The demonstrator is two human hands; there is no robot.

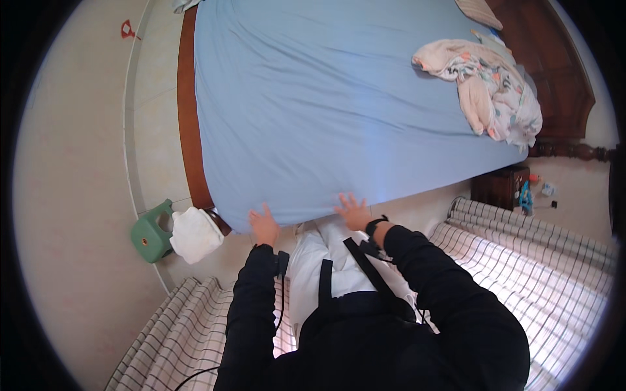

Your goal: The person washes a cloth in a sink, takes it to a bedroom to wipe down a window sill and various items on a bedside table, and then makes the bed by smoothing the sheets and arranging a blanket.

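A light blue fitted sheet (pixel 313 112) covers the mattress in front of me, with long wrinkles running across it. My left hand (pixel 265 227) is at the sheet's near edge, close to the foot corner, fingers spread. Farther right along the same edge, my right hand (pixel 353 213) also has its fingers apart and holds nothing. Both hands seem to rest on or just over the cloth; contact is hard to make out. A rumpled floral and peach bedding bundle (pixel 499 93) lies on the sheet near the headboard.
The dark wooden headboard (pixel 543 63) stands at the right, the brown footboard (pixel 190 107) at the left. A green plastic stool (pixel 154 234) and a white folded cloth (pixel 195 235) are by the foot corner. Checked curtains (pixel 528 259) hang behind me. A dark nightstand (pixel 499 188) stands beside the bed.
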